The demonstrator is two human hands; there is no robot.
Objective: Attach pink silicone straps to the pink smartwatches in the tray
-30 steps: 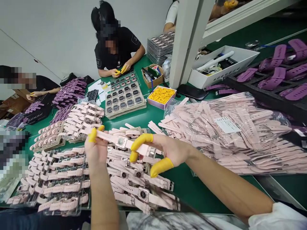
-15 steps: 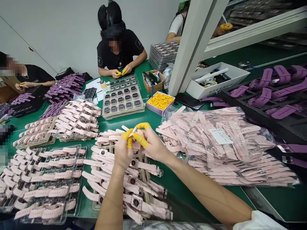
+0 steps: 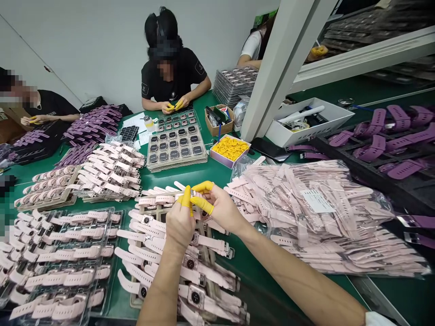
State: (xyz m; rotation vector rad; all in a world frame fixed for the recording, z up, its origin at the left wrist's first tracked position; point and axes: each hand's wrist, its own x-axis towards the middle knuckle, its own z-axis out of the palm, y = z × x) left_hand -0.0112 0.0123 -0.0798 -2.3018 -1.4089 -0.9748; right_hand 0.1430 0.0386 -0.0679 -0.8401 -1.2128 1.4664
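My left hand [image 3: 181, 217] and my right hand [image 3: 217, 204] meet above a tray of watches with pink straps [image 3: 195, 296], yellow covers on their fingertips. Between the fingertips sits a small pink strap piece with a metal end [image 3: 193, 194], largely hidden by the fingers. Both hands pinch it. Beneath and in front of them, the pink straps lie in slanting rows with round sensor backs facing up. Right of my right hand is a clear bag of pink straps [image 3: 306, 203] with a white label.
Trays of pink-strapped watches [image 3: 71, 253] stand at the left. Ahead are a tray of dark watch faces [image 3: 176, 147], a box of yellow finger covers [image 3: 230, 149] and a person in black [image 3: 173, 77]. Purple straps [image 3: 377, 136] lie at the right, near a white box [image 3: 306, 122].
The view has shifted slightly, so most things appear a little lower. My left fingers have straightened upward at the strap piece, while my right hand keeps its pinch.
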